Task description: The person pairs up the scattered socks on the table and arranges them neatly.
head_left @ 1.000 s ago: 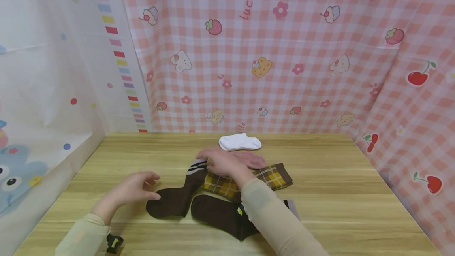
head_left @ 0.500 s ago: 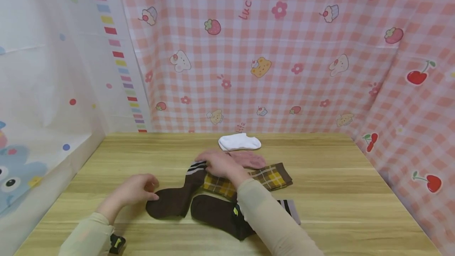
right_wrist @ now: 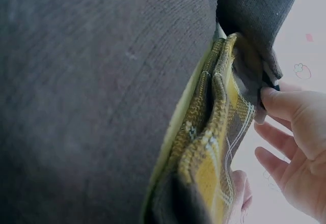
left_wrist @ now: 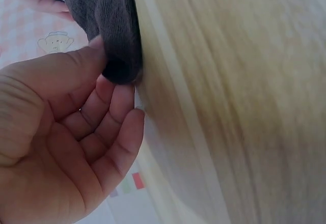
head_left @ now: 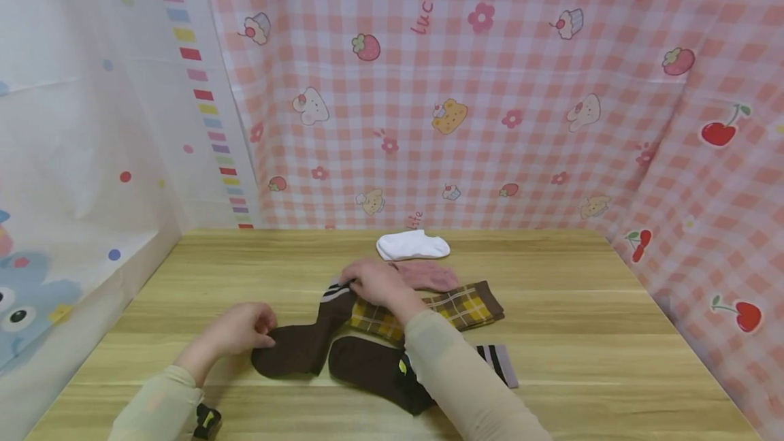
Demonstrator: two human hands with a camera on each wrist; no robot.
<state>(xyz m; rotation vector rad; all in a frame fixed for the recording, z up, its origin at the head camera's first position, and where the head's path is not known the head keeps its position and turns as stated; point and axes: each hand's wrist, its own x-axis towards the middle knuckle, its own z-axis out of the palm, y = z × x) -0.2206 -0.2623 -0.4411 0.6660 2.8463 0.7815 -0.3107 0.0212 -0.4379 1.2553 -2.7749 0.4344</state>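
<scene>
A dark brown sock (head_left: 294,349) with pale stripes at its cuff lies bent on the table, left of centre. My left hand (head_left: 235,329) pinches its toe end; in the left wrist view the thumb lies on the knit of the sock (left_wrist: 114,30) and the fingers curl at its edge. At the striped cuff, my right hand (head_left: 380,288) pinches the fabric between thumb and fingers. Under the right forearm lies a second dark brown sock (head_left: 370,366), partly covered. Yellow-and-brown plaid socks (head_left: 468,305) lie beneath the right hand and wrist, their middle hidden.
Behind the plaid socks are pink socks (head_left: 431,275), partly hidden by the right hand. White ankle socks (head_left: 412,245) lie near the back edge of the wooden table (head_left: 582,332). A pink checked curtain (head_left: 490,155) hangs behind.
My left hand has moved slightly right onto the sock's toe, its fingers drawing closer together. The right hand has shifted slightly and now pinches the cuff. The other socks stay put.
</scene>
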